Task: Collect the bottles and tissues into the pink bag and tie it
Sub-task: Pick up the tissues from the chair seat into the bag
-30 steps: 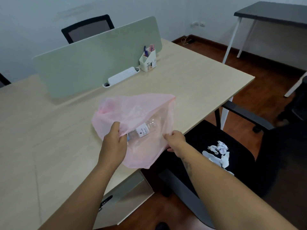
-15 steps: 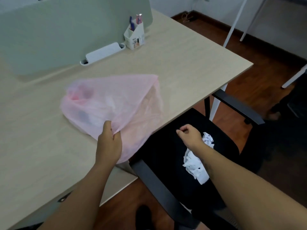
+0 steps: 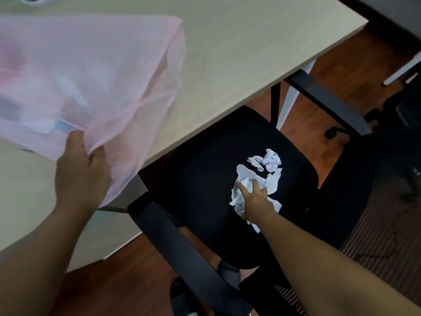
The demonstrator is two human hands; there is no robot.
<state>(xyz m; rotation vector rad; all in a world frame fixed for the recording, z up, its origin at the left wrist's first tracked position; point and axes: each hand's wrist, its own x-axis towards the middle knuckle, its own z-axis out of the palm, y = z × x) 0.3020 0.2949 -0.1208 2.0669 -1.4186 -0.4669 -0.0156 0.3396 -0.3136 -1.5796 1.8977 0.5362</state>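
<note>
A thin pink bag (image 3: 95, 71) lies on the pale wooden desk (image 3: 239, 53), its mouth hanging over the near edge. Blurred bottle shapes show through its plastic. My left hand (image 3: 82, 169) grips a bunch of the bag's rim at the desk edge. Crumpled white tissues (image 3: 266, 169) lie in a loose pile on the black chair seat (image 3: 205, 183) below the desk. My right hand (image 3: 255, 199) rests on the near part of that pile with its fingers spread and straight, holding nothing that I can see.
The chair's dark armrests (image 3: 177, 242) run on both sides of the seat. A white desk leg (image 3: 293, 96) stands behind the chair. Brown wooden floor (image 3: 319, 112) lies beyond, and another black chair base (image 3: 391, 115) stands at the right.
My right hand let go of the bag's rim, dropped to the chair seat and now lies on the tissues. My left hand kept its grip on the bag. The view tilted down.
</note>
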